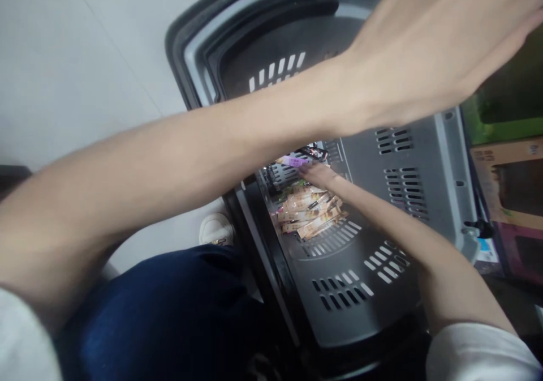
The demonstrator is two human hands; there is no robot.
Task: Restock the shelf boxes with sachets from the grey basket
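A deep dark grey shopping basket [365, 143] with slotted walls and floor stands in front of me. Down inside it, my right hand [316, 174] has its fingertips closed on the end of a small purple packet [293, 161]. Just below that hand lies a pile of slim tan packets [311, 211] on the basket floor. A black shiny packet [314, 153] is close above the fingers. My left hand [449, 35] is raised near the camera at the upper right, over the basket's far side; its fingers run out of the picture or are hidden. My left forearm covers part of the basket.
At the right edge stand boxes with dark windows: a green box [487, 126], a tan box [487, 166] and a magenta box [509, 239]. A black handle [288, 13] lies along the basket's upper rim. Pale floor tiles [85, 47] and a white shoe [216, 229] show at left.
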